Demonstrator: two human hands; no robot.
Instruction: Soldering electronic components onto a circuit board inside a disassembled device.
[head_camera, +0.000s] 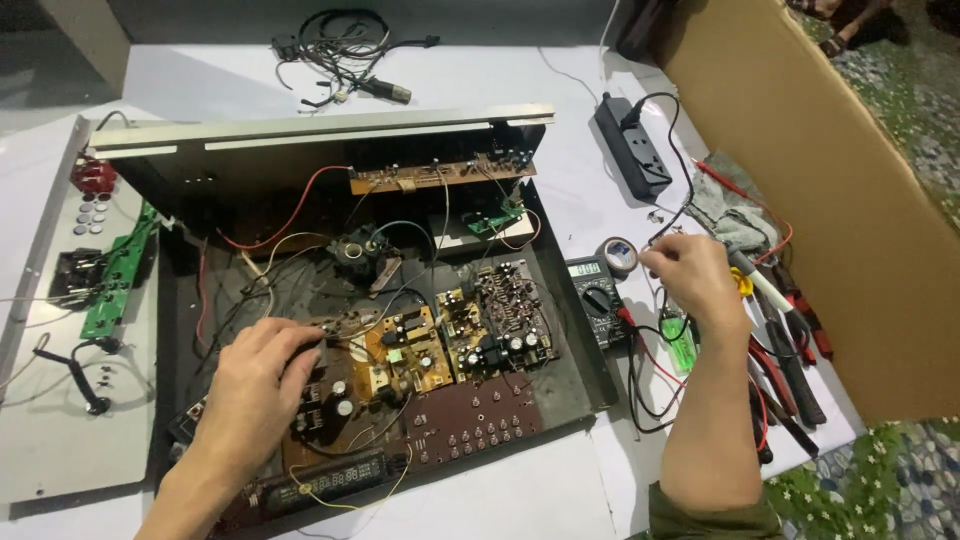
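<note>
Now left hand (262, 372) touching circuit board (400, 350), fingers curled.

You have bare surface (520, 495) in front of the open chassis (575, 345) and between it and the cable bundle (340, 50) behind; to your right the cardboard wall (800, 150), power strip (633, 145), multimeter (598, 298) and hand tools (790, 370) crowd the way; loose wires (290, 250) cross the boards inside.

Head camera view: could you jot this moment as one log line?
left hand: on brown circuit board | right hand: raised beside grey multimeter, fingers pinched
</note>
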